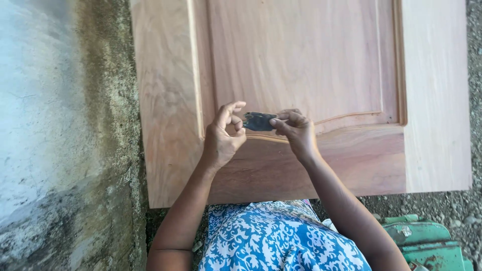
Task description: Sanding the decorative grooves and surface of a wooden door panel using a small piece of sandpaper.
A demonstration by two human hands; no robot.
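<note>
A pale wooden panelled door (432,100) lies flat in front of me, with a raised middle panel and a curved moulding. Over its lower rail, both my hands pinch a small dark flat piece (259,121), perhaps a scrap of sandpaper. My left hand (223,136) grips its left end between thumb and fingers. My right hand (296,130) holds its right end with the fingertips. The piece sits just above the wood; I cannot tell whether it touches the door.
A rough, stained concrete wall (60,135) runs along the left side. Gravel ground (452,211) shows at the lower right, beside a green painted object (427,241). My blue and white patterned garment (271,236) fills the bottom middle.
</note>
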